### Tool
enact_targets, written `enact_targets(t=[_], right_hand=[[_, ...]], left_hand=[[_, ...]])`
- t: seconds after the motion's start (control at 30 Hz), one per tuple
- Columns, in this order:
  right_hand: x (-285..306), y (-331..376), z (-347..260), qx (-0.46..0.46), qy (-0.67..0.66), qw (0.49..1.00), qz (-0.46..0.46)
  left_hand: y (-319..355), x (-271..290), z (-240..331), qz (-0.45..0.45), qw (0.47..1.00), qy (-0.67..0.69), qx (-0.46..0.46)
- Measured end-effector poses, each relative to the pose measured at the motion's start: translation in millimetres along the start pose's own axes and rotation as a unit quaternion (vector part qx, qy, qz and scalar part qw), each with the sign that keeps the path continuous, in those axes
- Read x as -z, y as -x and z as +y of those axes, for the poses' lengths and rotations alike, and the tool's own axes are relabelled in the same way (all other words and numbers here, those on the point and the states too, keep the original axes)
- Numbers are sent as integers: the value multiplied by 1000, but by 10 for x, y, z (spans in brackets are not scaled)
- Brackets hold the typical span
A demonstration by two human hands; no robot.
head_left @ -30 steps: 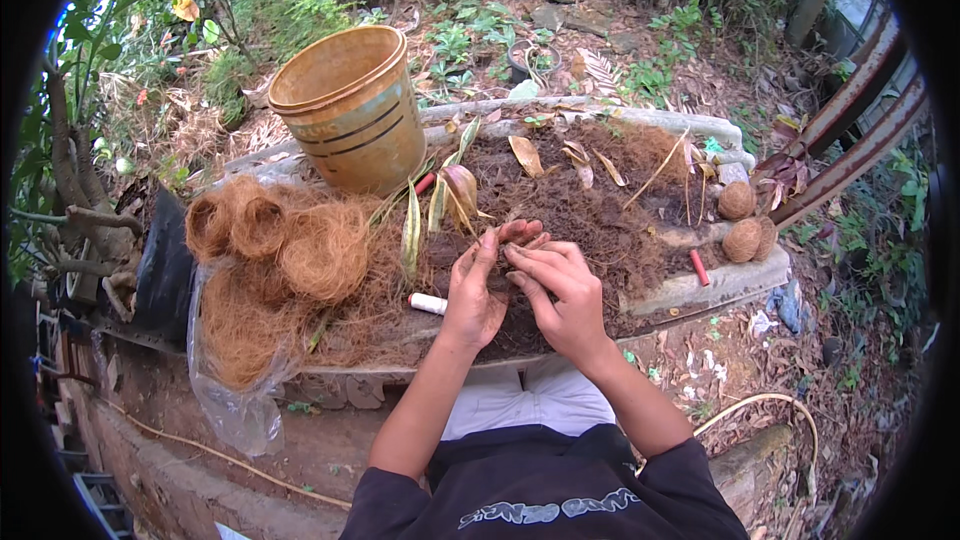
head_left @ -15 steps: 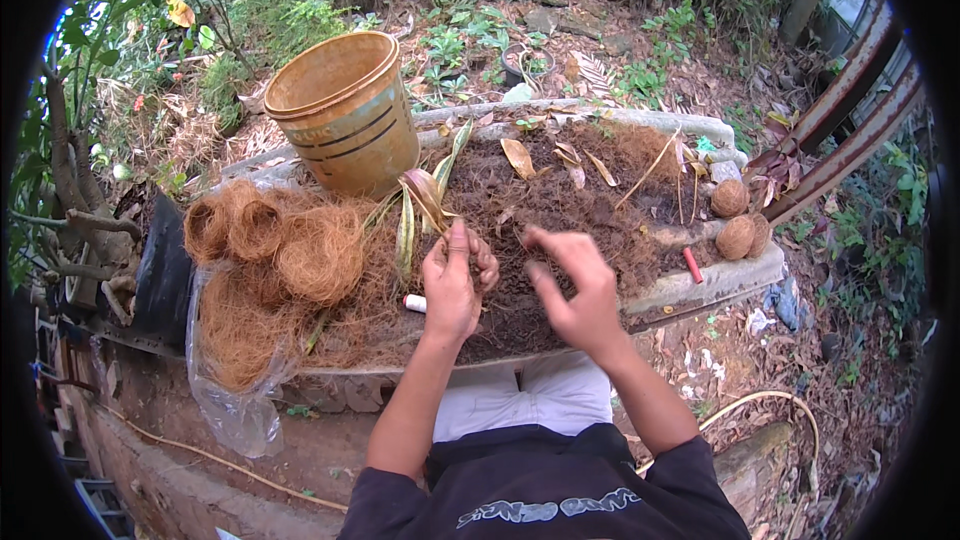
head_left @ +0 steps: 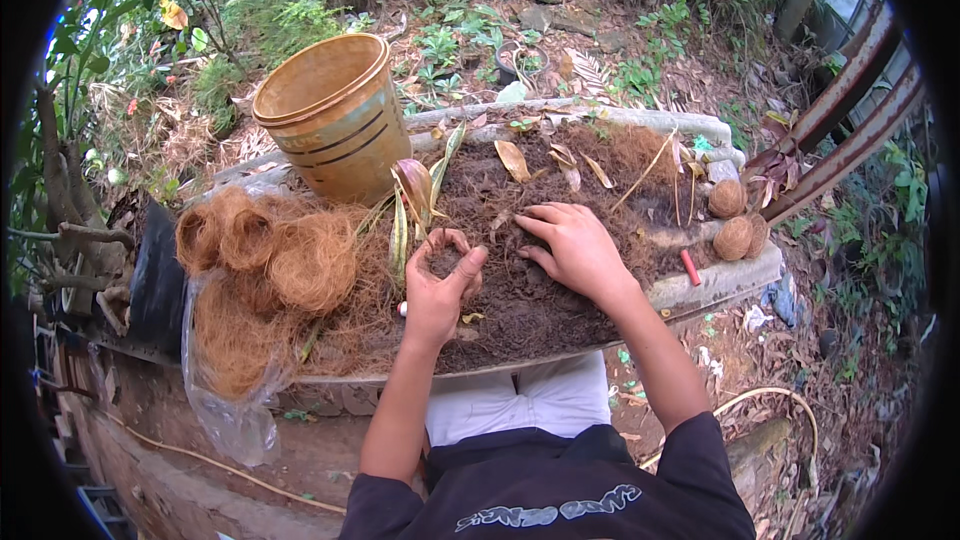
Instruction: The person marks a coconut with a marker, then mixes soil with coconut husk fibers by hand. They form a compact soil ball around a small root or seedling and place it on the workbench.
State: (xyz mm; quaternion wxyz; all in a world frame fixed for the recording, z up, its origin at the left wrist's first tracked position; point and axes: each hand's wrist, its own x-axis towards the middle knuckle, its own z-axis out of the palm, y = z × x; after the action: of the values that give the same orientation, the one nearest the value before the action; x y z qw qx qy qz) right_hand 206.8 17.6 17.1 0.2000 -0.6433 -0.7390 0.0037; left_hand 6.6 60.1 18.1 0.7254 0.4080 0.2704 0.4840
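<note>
My left hand (head_left: 443, 285) is cupped above the dark soil, thumb apart from its curled fingers, and I see nothing gripped in it. Just beyond its fingertips stand a dry brown-purple leaf (head_left: 413, 187) and a green-yellow striped leaf (head_left: 400, 232). To the right, my right hand (head_left: 580, 252) reaches down to the loose soil (head_left: 535, 305), fingers stretched and thumb apart, fingertips at the surface. A white thread spool (head_left: 402, 309) is mostly hidden behind my left wrist. A small yellowish scrap (head_left: 472, 318) lies on the soil between my hands.
Coconut fibre nests (head_left: 313, 262) and loose fibre lie at left on a clear plastic bag (head_left: 235, 427). Behind them stands a tall mud-stained bucket (head_left: 345, 150). At right are brown fibre balls (head_left: 733, 238), a red stick-like object (head_left: 690, 267) and rusty metal bars (head_left: 850, 145).
My left hand has turned from a pinch near the dry leaf to a looser cup. The right hand has lowered onto the soil. A yellowish scrap now shows between them.
</note>
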Motion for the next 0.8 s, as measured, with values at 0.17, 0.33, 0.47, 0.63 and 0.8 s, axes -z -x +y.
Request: enact_targets(t=[0.17,0.33,0.47,0.63,0.8], right_hand=[[22,67,-103,6,-37,999,-18],[-33,259,-142,31,-57,996,53],[73,212,-101,-20,-129,991,11],[171,123,-95,-14,-210,975,64],[186,-25,-58,-97,-199,975,33]], left_hand=[[12,146,45,-10,999,-19,41],[16,194,-41,28,1000,3,2],[33,151,-102,33,999,-30,25],[45,23,-99,41,998,-46,27],[37,-65,-127,-4,988,-153,23]])
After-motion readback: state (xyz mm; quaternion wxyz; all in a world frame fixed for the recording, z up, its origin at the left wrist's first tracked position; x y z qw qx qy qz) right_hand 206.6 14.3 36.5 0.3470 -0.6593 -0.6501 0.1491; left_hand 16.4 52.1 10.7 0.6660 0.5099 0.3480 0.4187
